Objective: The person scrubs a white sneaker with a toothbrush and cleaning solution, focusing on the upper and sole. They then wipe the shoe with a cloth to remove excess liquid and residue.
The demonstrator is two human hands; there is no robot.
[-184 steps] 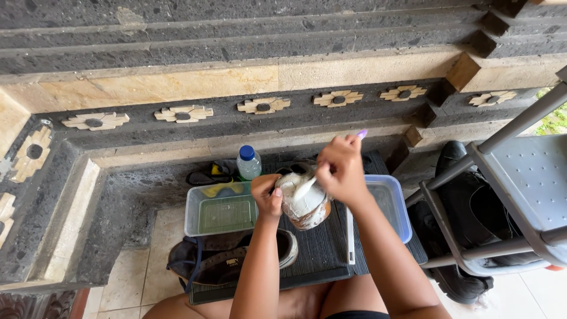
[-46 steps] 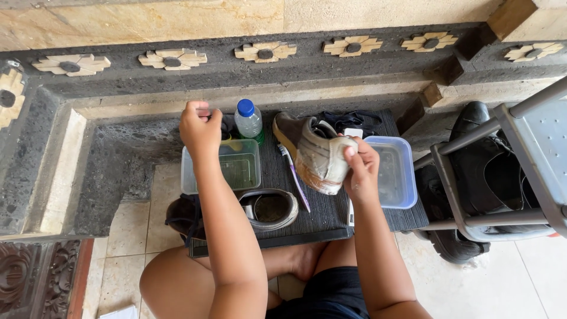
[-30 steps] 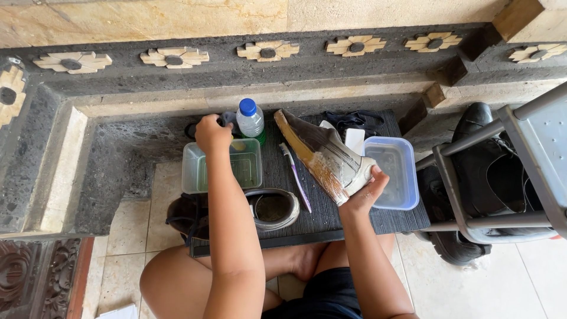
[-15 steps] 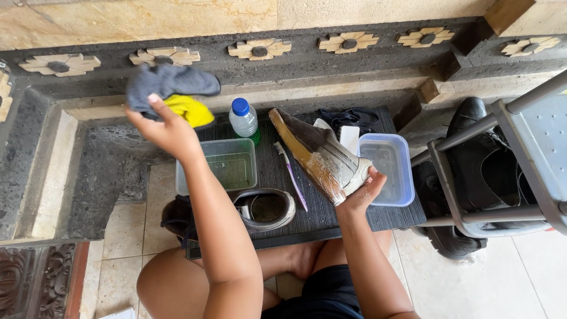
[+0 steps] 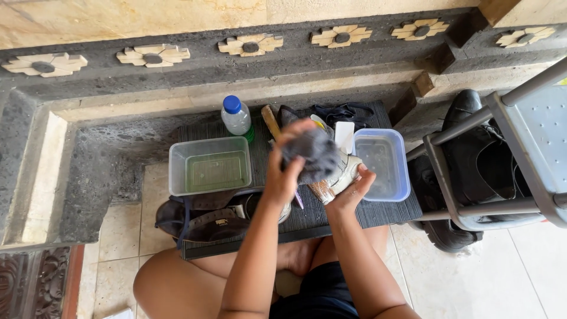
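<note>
My left hand (image 5: 283, 177) clenches a grey cloth (image 5: 313, 155) against the shoe (image 5: 342, 174); right hand (image 5: 353, 190) cups it beneath. Clear tub (image 5: 209, 165) left of centre.

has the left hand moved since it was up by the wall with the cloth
Yes. The left hand has come down and to the right, from above the clear tub to the shoe, pressing the grey cloth on it.
</note>
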